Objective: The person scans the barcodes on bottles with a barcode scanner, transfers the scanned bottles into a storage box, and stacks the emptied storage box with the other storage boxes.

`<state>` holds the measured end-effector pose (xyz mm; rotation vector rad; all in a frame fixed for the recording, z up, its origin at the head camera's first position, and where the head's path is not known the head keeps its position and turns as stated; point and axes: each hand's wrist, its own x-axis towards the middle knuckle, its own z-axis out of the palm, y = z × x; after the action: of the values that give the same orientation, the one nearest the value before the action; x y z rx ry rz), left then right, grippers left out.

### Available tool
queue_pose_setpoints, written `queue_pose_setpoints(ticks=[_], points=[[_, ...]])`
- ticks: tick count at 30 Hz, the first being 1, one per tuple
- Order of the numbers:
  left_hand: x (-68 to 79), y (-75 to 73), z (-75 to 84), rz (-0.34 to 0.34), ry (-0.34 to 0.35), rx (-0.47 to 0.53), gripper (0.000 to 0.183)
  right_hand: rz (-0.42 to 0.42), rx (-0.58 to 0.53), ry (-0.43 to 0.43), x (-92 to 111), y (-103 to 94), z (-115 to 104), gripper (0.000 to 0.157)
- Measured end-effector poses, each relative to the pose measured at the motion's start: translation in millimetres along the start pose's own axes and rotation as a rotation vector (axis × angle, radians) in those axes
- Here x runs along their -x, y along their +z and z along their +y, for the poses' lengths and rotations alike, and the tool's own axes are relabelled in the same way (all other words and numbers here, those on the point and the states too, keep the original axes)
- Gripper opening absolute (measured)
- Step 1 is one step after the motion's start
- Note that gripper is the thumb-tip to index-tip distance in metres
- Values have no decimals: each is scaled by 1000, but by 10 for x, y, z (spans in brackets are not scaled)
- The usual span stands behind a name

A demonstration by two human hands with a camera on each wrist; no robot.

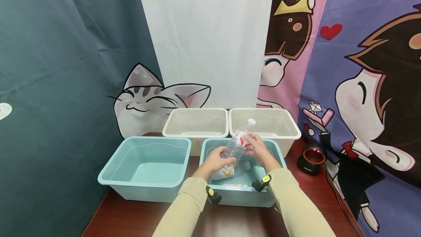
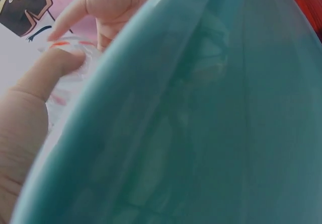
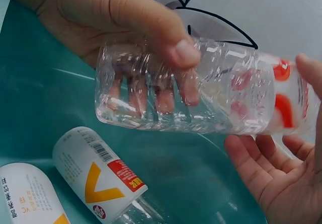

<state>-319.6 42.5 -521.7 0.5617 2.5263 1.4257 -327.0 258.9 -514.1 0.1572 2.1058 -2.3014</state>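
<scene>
A clear plastic bottle (image 1: 234, 148) with a white cap and a red-and-white label is tilted above the right blue bin (image 1: 245, 196). My left hand (image 1: 214, 161) grips its lower end, thumb on one side and fingers behind, as the right wrist view shows. Around the label, my right hand (image 1: 260, 150) holds it between thumb and fingers. Below them in the bin lie a white-labelled bottle (image 3: 98, 171) with a yellow V and another white-labelled bottle (image 3: 31, 196). In the left wrist view the bin wall (image 2: 201, 133) hides much of the clear bottle.
A second blue bin (image 1: 144, 191) stands to the left. Behind are two cream bins, the left one (image 1: 197, 134) and the right one (image 1: 283, 137). On the right of the brown table (image 1: 227, 222) stands a black device (image 1: 311, 159) with a red-lit ring and a cable.
</scene>
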Motion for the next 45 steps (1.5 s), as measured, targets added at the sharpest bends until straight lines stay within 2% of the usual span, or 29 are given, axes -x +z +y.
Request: queue_pose_setpoints(ticks=[7,11,16,20,27,31,35,40,45], points=[[-5,-34,19,-39,-7,82,55,-73,-190,-57,21,-28,-40,42],[-3,-45,13,-60,-16,115,55,-140,-215,-76,40,-31,-51,49],[6,-55,3,-87,-25,141,60,-186,-220,-75,47,-27,-51,54],[2,-49,-12,-91,-38,173,60,-162,-205,-67,46,-25,-47,53],[-21,-19,-24,-69,-31,242,65,-61,-147,-42,25,-32,-34,55],[-10,-16,-1,-25,-22,200,73,-22,-110,-32,4,-27,-22,52],[5,-7,5,10,-8,113,78,2,-73,-3,-18,-21,2,53],[0,28,-28,27,33,-8,83,-7,-21,35,-5,-13,15,65],[-2,54,-49,37,70,-82,85,-31,-29,50,3,-12,28,65]])
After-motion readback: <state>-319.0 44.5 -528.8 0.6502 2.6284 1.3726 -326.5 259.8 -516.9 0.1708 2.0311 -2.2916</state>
